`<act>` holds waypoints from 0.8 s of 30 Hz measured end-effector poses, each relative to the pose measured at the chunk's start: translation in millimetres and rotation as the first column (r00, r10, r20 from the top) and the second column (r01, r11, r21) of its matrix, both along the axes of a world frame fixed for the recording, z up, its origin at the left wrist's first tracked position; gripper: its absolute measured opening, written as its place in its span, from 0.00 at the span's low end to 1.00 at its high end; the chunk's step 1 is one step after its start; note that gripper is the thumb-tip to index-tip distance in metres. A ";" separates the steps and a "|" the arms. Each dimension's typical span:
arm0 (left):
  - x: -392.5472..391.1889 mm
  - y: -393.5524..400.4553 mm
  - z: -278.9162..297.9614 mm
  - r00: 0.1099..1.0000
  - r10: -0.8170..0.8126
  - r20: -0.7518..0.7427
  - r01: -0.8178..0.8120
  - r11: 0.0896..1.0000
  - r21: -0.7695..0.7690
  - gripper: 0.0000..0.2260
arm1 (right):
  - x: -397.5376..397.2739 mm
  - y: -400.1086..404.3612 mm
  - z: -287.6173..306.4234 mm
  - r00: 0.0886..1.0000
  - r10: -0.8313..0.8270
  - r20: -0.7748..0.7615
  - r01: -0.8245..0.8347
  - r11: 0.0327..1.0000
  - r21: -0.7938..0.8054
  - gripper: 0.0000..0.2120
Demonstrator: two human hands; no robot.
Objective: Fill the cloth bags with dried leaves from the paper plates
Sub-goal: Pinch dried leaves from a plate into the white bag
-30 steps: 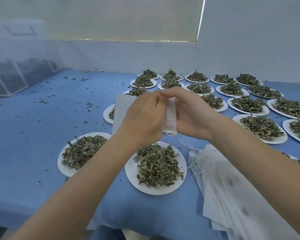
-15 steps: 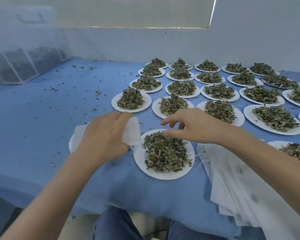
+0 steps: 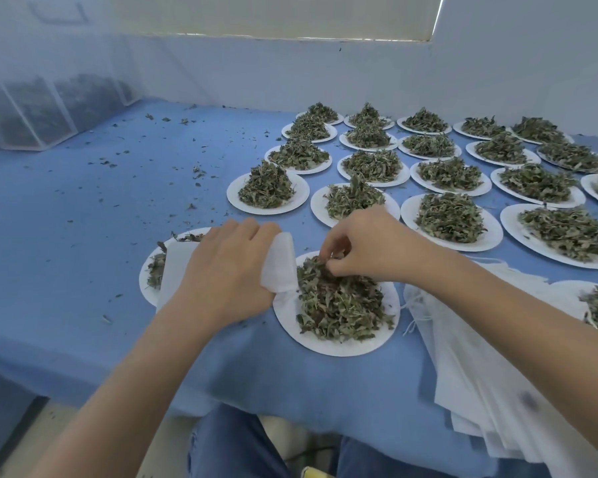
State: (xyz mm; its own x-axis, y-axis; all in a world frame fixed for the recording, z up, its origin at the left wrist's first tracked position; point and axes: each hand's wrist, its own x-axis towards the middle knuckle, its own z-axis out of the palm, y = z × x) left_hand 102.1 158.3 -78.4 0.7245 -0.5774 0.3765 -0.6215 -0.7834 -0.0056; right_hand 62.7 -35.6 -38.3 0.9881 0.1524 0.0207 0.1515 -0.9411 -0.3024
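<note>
Holding a white cloth bag (image 3: 279,267) in your left hand (image 3: 228,270), your right hand (image 3: 366,246) pinching dried leaves (image 3: 339,301) on the nearest paper plate (image 3: 339,343), spare bags (image 3: 491,374) stacked at right.

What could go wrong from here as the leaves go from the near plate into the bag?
1. The left hand holds the cloth bag bunched at the edge of the near plate; if its mouth is not open, leaves pinched by the right hand may spill onto the blue cloth, already littered with bits.
2. The right forearm lies over the stack of spare bags and could drag them off the edge.
</note>
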 end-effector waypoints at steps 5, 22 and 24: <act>4.6 0.8 -0.2 0.999 0.000 -0.048 -0.001 1.000 -0.024 0.25 | 1.7 -14.4 18.3 0.998 -0.042 0.038 0.031 0.963 0.269 0.05; -3.9 -12.1 16.8 0.997 -0.062 -0.038 0.052 0.971 -0.233 0.22 | 1.0 10.6 15.6 0.977 0.207 0.055 -0.205 0.830 0.519 0.15; -4.0 -12.8 21.0 0.997 -0.072 -0.030 0.063 0.969 -0.240 0.21 | 0.8 9.0 16.2 0.982 0.182 0.057 -0.183 0.813 0.553 0.14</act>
